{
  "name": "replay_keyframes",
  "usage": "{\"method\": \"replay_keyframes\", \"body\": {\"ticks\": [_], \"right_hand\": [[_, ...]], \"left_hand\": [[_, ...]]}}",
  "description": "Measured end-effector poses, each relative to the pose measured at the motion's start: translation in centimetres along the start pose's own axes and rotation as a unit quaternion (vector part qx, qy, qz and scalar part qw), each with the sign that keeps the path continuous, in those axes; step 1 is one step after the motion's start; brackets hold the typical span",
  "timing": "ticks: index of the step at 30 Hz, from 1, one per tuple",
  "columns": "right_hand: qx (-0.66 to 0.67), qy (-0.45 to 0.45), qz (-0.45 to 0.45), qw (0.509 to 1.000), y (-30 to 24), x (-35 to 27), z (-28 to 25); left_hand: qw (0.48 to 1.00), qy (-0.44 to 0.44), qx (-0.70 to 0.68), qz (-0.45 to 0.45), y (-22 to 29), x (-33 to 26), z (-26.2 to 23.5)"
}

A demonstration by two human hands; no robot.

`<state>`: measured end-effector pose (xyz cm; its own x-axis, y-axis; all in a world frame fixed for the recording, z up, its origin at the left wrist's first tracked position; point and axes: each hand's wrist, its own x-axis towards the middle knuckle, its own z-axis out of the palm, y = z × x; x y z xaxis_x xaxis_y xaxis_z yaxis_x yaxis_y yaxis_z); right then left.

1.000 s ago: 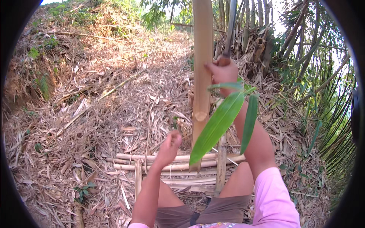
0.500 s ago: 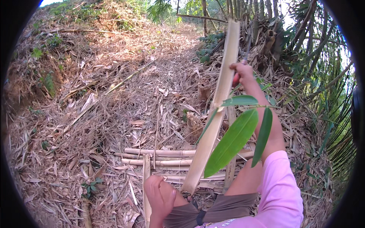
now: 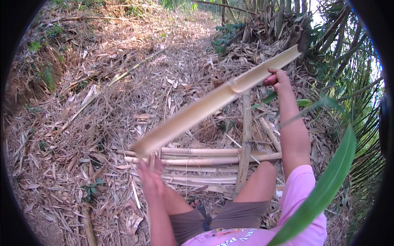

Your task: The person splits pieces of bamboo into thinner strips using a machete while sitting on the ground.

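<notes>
A half-split length of bamboo [image 3: 193, 112] lies slantwise in front of me, its pale hollow face up and a node across its middle. Near its upper right end, my right hand [image 3: 280, 80] is closed round a red handle [image 3: 269, 80], with a finger on the bamboo's edge. Whatever the handle carries is hidden now; a narrow blade showed above the hand earlier. Just below the bamboo's lower left end is my left hand [image 3: 151, 178], blurred, fingers raised and apart. I cannot tell whether it touches the bamboo.
Several bamboo poles [image 3: 197, 161] lie crosswise before my knees, with an upright stick [image 3: 245, 139] crossing them at the right. Green leaves [image 3: 324, 188] hang close at the right. Dry leaf litter covers the slope; a bamboo clump [image 3: 340, 49] stands at the far right.
The split bamboo has swung from steep to slanting, its lower end moving left and up. My left hand has left my knee and risen towards that end. My right hand moved slightly right.
</notes>
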<state>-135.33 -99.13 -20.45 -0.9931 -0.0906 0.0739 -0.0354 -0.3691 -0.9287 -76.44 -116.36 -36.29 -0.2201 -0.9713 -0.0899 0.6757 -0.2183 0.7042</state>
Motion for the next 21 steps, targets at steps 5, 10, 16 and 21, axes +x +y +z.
{"method": "replay_keyframes", "body": {"ticks": [5, 10, 16, 21], "right_hand": [[0.074, -0.082, 0.160, 0.981, 7.0, -9.7, 4.5], [0.070, -0.239, 0.142, 0.958, 14.2, -17.2, 8.5], [0.020, -0.177, 0.344, 0.922, 16.4, -23.7, 12.0], [-0.046, -0.271, 0.323, 0.906, 12.8, -26.2, 8.3]], "left_hand": [[0.981, -0.011, -0.095, 0.170, 9.9, 2.7, 4.4], [0.937, -0.004, -0.111, 0.332, 17.9, 1.5, 6.1], [0.902, -0.030, -0.083, 0.424, 25.1, -1.3, 8.5], [0.899, -0.119, -0.032, 0.420, 29.4, -3.5, 10.4]]}}
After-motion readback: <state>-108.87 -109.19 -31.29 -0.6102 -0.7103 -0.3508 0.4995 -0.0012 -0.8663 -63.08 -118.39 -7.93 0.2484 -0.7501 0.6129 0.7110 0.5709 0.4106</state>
